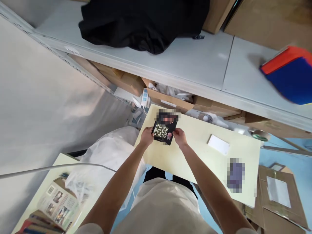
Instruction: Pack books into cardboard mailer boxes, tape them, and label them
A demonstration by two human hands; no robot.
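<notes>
Over the left part of the pale yellow table (192, 152), both my hands hold a black book (173, 127). Its cover shows a pale blocky pattern and a small pink figure, and its top part is blurred out. My left hand (147, 137) is closed on the book's left edge. On the right edge, the fingers of my right hand (179, 137) pinch it. A white flat rectangular item (218, 144) lies on the table to the right of my right hand. Farther right is a purplish item (236, 175), pixelated beyond recognition.
Behind the table runs a grey shelf (136, 60) bearing black cloth (146, 26) and a red and blue object (287, 73). Cardboard boxes (170, 101) stand beneath it. A white plastic bag (107, 156) bulges at left. A roll of tape (261, 135) sits past the table's right corner.
</notes>
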